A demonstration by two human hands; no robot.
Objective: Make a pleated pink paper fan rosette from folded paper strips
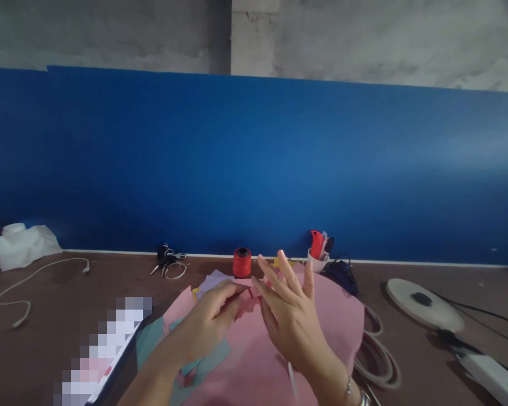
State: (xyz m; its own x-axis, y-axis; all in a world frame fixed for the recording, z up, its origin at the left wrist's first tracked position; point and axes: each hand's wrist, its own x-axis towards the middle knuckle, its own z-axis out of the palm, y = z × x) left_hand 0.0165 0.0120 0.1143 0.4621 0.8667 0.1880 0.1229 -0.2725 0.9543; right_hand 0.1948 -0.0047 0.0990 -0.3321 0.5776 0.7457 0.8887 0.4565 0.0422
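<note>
My left hand (pixel 211 318) pinches a small folded piece of pink paper (pixel 250 304) between thumb and fingers. From the other side, my right hand (pixel 294 321) holds the same piece between thumb and index finger, its other fingers spread upward. Both hands are above a large pink paper sheet (pixel 338 316) on the table. Teal paper (pixel 152 341) lies partly under it at the left, and purple paper (pixel 215 279) sticks out behind my left hand. A thin white strip (pixel 292 380) shows below my right wrist. Fingers hide part of the folded piece.
On the brown table (pixel 38 321) stand a red thread spool (pixel 242 264) and a white cup (pixel 317 263) with pens. Keys (pixel 168 262), a white cable (pixel 29 276), a blurred-out screen (pixel 110 349), a round pale disc (pixel 423 304) and a white power strip (pixel 491 378) lie around.
</note>
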